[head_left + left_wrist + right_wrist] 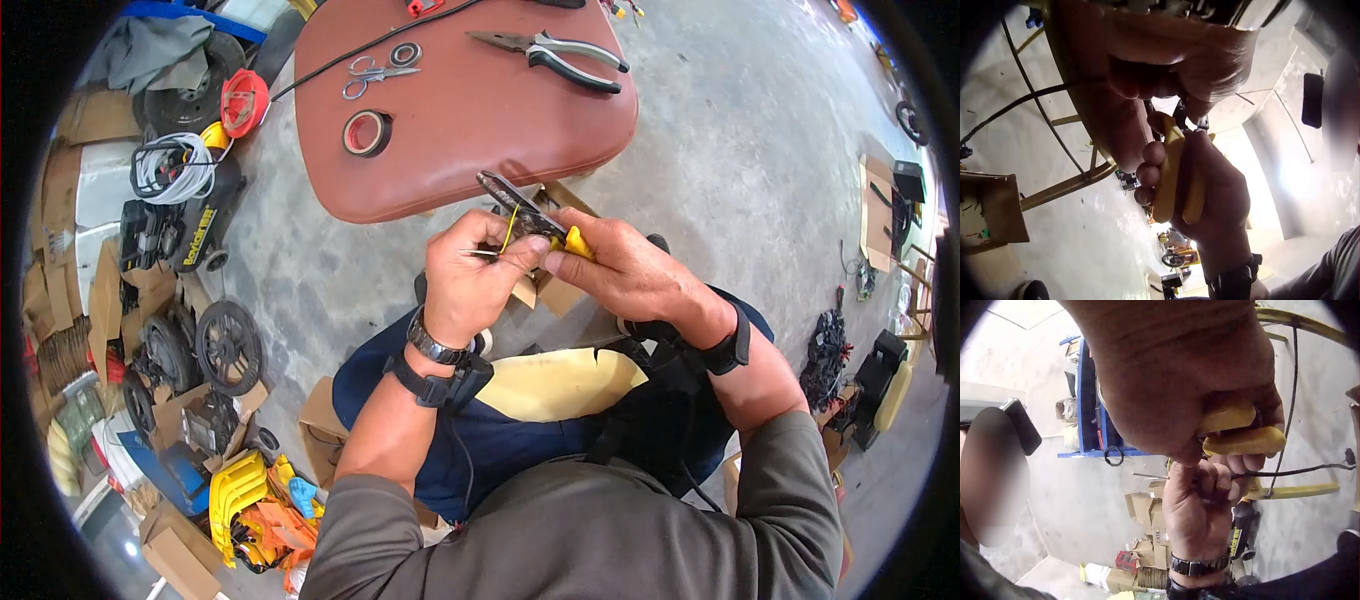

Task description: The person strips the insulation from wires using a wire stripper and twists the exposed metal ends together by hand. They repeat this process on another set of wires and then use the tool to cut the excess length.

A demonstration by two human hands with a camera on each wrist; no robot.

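Observation:
My left hand (468, 282) pinches a thin yellow wire (511, 230) between thumb and fingers, and a pale wire end (481, 252) sticks out beside it. My right hand (632, 262) grips wire strippers by their yellow handles (1169, 178). The dark metal head of the wire strippers (503, 192) points up and left, right at the yellow wire. Both thumbs come close together over the tool. From the right wrist, the handle ends (1244, 442) jut out of the curled right hand, with the left hand (1190, 503) just beyond. Fingers hide where wire and tool meet.
Ahead is a red-brown padded seat (450, 170) bearing long-nose pliers (590, 80), scissors (375, 74), a tape roll (367, 133), a smaller roll (405, 54) and a black cable (345, 60). A cardboard box (560, 295) sits below the hands. Wheels, cartons and yellow parts crowd the left floor.

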